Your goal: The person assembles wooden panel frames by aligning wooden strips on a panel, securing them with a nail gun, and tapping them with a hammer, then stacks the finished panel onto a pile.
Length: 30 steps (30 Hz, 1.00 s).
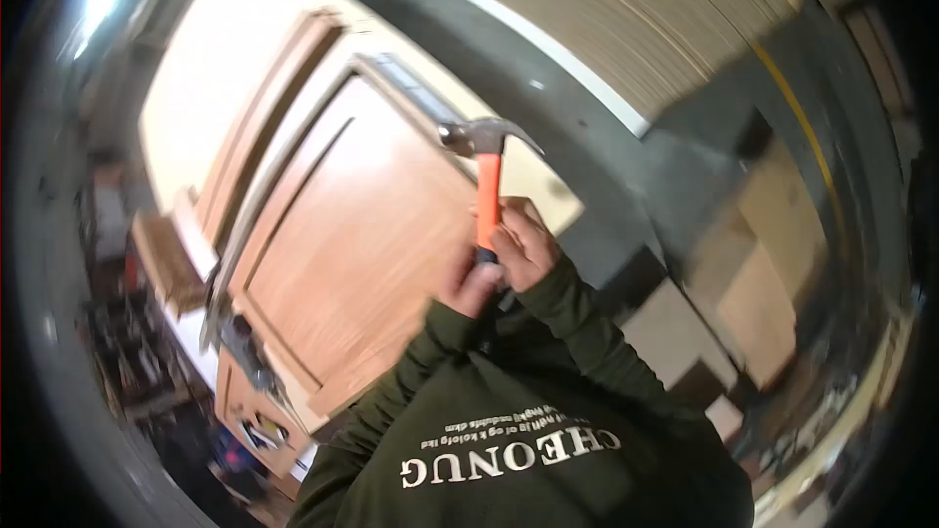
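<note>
A claw hammer (488,198) with an orange handle stands head up in front of my chest. My right hand (526,242) has its fingers closed on the handle from the right. Around the dark lower end of the handle, my left hand (469,279) is closed too, somewhat blurred. Beyond the hands lies a reddish wooden panel (362,225) with a raised frame, on a pale board (210,68). The hammer's head is over the panel's right edge.
Long wooden strips (269,122) lie along the panel's left side. A dark tool (246,352) sits by its lower left corner. A large stack of brown sheets (606,20) stands at the upper right, with cardboard pieces (758,284) on the floor at right.
</note>
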Each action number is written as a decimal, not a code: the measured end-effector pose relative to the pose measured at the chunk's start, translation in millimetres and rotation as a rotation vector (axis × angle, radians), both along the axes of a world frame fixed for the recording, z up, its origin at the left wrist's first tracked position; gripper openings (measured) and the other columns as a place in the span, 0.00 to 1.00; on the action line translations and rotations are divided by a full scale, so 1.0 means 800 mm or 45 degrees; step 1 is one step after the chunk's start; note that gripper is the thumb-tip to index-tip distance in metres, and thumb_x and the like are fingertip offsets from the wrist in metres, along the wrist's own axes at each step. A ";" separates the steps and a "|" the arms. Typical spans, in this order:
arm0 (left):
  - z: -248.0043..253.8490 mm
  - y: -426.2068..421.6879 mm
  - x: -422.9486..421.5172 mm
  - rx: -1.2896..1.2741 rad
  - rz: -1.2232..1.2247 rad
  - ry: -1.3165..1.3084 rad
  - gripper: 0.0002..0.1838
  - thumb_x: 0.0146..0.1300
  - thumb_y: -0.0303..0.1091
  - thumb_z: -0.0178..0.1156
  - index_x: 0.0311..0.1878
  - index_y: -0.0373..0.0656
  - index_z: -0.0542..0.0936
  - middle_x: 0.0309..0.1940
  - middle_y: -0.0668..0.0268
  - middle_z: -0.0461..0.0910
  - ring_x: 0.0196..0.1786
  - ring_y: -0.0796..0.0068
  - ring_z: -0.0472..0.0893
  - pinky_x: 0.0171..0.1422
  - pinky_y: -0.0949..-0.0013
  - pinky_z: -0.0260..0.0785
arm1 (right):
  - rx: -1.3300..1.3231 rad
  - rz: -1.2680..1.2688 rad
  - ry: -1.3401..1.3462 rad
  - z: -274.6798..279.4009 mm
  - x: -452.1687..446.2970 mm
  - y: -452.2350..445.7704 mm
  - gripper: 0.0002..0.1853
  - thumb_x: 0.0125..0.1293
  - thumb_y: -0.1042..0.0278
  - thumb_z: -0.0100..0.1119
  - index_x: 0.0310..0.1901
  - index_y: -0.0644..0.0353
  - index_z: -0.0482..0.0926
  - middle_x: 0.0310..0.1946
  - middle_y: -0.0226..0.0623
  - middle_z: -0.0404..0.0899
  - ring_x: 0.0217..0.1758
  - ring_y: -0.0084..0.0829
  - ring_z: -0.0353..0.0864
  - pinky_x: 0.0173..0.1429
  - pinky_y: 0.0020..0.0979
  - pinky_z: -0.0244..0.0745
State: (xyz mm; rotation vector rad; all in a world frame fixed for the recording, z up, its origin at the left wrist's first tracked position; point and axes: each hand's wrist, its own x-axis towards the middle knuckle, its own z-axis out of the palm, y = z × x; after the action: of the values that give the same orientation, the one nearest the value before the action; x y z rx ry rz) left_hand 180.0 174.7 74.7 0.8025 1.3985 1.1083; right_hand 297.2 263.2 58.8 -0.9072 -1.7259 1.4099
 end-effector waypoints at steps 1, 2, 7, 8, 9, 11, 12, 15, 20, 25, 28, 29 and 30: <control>-0.005 -0.013 0.024 -0.023 0.245 0.116 0.22 0.63 0.36 0.54 0.58 0.36 0.68 0.36 0.64 0.77 0.35 0.78 0.77 0.39 0.75 0.71 | 0.152 0.051 0.068 -0.017 -0.011 -0.001 0.14 0.67 0.62 0.49 0.47 0.64 0.73 0.46 0.43 0.71 0.48 0.36 0.72 0.53 0.32 0.68; 0.016 -0.009 0.022 -0.151 0.352 -0.071 0.19 0.62 0.34 0.55 0.55 0.38 0.69 0.29 0.67 0.75 0.27 0.80 0.75 0.31 0.76 0.68 | 0.301 0.156 0.054 -0.037 -0.016 0.007 0.16 0.66 0.64 0.49 0.51 0.65 0.73 0.52 0.48 0.68 0.55 0.42 0.69 0.58 0.35 0.65; 0.023 -0.067 -0.037 -0.158 1.020 -0.103 0.13 0.60 0.29 0.57 0.47 0.40 0.69 0.17 0.72 0.69 0.14 0.84 0.67 0.15 0.77 0.60 | 0.409 0.117 -0.549 -0.089 -0.030 0.001 0.38 0.43 0.65 0.69 0.59 0.62 0.65 0.52 0.51 0.67 0.57 0.48 0.66 0.59 0.42 0.63; 0.024 -0.093 -0.059 -0.146 1.171 -0.041 0.13 0.59 0.29 0.57 0.47 0.40 0.69 0.17 0.72 0.69 0.14 0.84 0.67 0.15 0.77 0.60 | 0.397 0.023 -0.633 -0.093 -0.037 -0.004 0.39 0.41 0.66 0.70 0.58 0.62 0.66 0.52 0.51 0.67 0.55 0.48 0.67 0.58 0.42 0.64; 0.020 -0.119 -0.078 -0.133 1.313 0.017 0.14 0.59 0.28 0.58 0.47 0.40 0.69 0.17 0.73 0.69 0.14 0.85 0.67 0.15 0.77 0.59 | 0.387 -0.082 -0.718 -0.099 -0.040 -0.005 0.39 0.39 0.67 0.70 0.58 0.62 0.67 0.51 0.51 0.67 0.53 0.48 0.68 0.56 0.41 0.66; 0.007 -0.179 -0.125 0.020 1.663 0.201 0.13 0.56 0.29 0.62 0.42 0.41 0.69 0.17 0.73 0.68 0.14 0.85 0.67 0.15 0.78 0.61 | 0.368 -0.093 -0.734 -0.121 -0.034 0.003 0.38 0.37 0.67 0.72 0.55 0.62 0.70 0.48 0.50 0.69 0.49 0.47 0.69 0.53 0.41 0.67; 0.000 -0.217 -0.150 -0.040 1.809 0.313 0.14 0.55 0.30 0.63 0.40 0.42 0.69 0.17 0.73 0.67 0.14 0.85 0.67 0.16 0.78 0.63 | 0.320 -0.072 -0.736 -0.132 -0.027 0.010 0.37 0.36 0.65 0.73 0.54 0.62 0.72 0.46 0.49 0.69 0.47 0.45 0.70 0.52 0.40 0.68; -0.004 -0.364 -0.214 -0.218 2.031 0.264 0.14 0.53 0.31 0.65 0.39 0.42 0.70 0.20 0.72 0.68 0.16 0.84 0.68 0.17 0.78 0.69 | 0.126 -0.129 -0.819 -0.134 -0.027 0.016 0.34 0.37 0.62 0.74 0.49 0.64 0.75 0.41 0.44 0.71 0.42 0.39 0.72 0.48 0.38 0.71; -0.077 -0.630 -0.295 -0.381 2.127 0.067 0.10 0.53 0.32 0.65 0.33 0.46 0.72 0.16 0.73 0.66 0.13 0.81 0.66 0.15 0.74 0.63 | -0.037 -0.139 -0.674 -0.148 -0.034 0.021 0.27 0.42 0.68 0.73 0.44 0.66 0.72 0.38 0.41 0.74 0.38 0.31 0.75 0.44 0.31 0.73; -0.143 -0.839 -0.392 -0.150 2.004 0.234 0.10 0.55 0.34 0.63 0.38 0.47 0.73 0.22 0.72 0.68 0.18 0.81 0.67 0.19 0.75 0.61 | -0.013 -0.078 -0.650 -0.133 -0.022 0.016 0.20 0.46 0.72 0.68 0.40 0.66 0.69 0.35 0.41 0.76 0.37 0.28 0.77 0.43 0.30 0.74; -0.215 -0.888 -0.445 -0.616 1.685 0.752 0.17 0.54 0.35 0.63 0.46 0.45 0.73 0.29 0.70 0.70 0.21 0.81 0.69 0.21 0.77 0.61 | 0.532 -0.361 -1.266 -0.128 0.007 -0.016 0.32 0.47 0.56 0.67 0.52 0.67 0.71 0.38 0.42 0.77 0.41 0.32 0.76 0.49 0.31 0.73; -0.237 -0.887 -0.439 -0.743 1.526 0.982 0.19 0.54 0.35 0.63 0.49 0.44 0.72 0.31 0.69 0.71 0.23 0.81 0.69 0.22 0.78 0.61 | 0.193 -0.247 -1.067 -0.155 0.031 -0.005 0.37 0.45 0.54 0.68 0.54 0.68 0.69 0.42 0.45 0.76 0.47 0.37 0.75 0.55 0.34 0.70; -0.264 -0.879 -0.422 -0.736 1.333 1.136 0.21 0.53 0.35 0.63 0.51 0.44 0.72 0.33 0.69 0.71 0.24 0.80 0.70 0.23 0.78 0.61 | 0.304 -0.183 -0.992 -0.119 0.018 -0.047 0.37 0.45 0.56 0.68 0.55 0.68 0.68 0.47 0.47 0.73 0.49 0.38 0.74 0.57 0.34 0.68</control>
State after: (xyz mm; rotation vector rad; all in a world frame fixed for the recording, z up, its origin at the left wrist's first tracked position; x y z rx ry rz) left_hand -157.5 -528.6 -136.3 0.0348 2.9123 0.9749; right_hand 311.6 225.8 -36.7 -1.5307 -2.2574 0.7581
